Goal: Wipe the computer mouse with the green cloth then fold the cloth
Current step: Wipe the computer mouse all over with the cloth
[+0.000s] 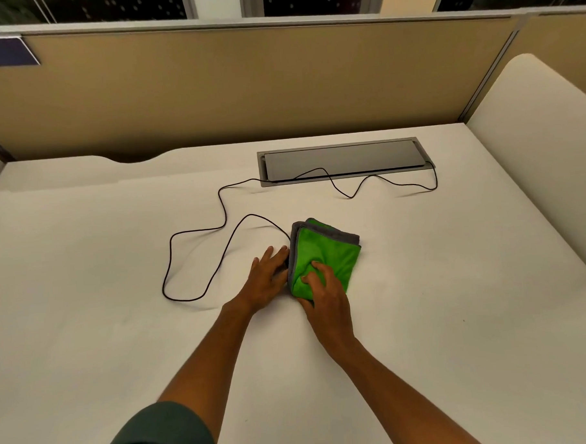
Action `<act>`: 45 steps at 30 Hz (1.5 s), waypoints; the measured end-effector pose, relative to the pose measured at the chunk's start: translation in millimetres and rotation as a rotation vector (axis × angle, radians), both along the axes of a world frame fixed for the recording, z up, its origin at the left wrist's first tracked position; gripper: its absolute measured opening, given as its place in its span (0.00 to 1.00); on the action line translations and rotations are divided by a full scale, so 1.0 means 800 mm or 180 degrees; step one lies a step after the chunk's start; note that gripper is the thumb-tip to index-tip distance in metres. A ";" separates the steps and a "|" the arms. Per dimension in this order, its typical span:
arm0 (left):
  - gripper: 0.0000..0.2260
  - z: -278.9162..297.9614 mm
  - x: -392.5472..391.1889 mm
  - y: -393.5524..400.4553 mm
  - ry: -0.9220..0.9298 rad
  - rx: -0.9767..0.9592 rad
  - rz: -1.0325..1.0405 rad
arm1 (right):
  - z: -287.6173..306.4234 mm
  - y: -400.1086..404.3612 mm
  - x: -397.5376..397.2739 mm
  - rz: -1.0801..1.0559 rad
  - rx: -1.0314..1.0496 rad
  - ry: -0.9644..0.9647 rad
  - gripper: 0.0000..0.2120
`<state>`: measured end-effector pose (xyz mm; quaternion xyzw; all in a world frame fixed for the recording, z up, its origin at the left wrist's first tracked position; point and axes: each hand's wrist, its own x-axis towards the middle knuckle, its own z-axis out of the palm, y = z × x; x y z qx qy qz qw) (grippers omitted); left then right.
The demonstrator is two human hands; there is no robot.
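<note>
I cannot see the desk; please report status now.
Left hand steadies mouse, mostly hidden. Right hand presses green cloth down. Cable loops left.

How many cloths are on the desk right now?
1. The folded green microfibre cloth with grey edging lies mid-desk under the right hand, beside the left hand. Nothing suggests another, though the hands hide some desk.

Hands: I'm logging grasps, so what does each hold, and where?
Right hand grips the cloth at its near bunched part. Left hand lies at the cloth's left edge; any grip is hidden.
</note>
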<state>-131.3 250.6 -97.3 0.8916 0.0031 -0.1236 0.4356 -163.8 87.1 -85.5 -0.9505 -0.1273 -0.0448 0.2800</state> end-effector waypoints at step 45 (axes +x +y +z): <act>0.36 -0.004 -0.001 0.001 -0.0067 -0.0016 -0.0017 | 0.003 -0.065 0.048 0.0709 0.0336 -0.0198 0.09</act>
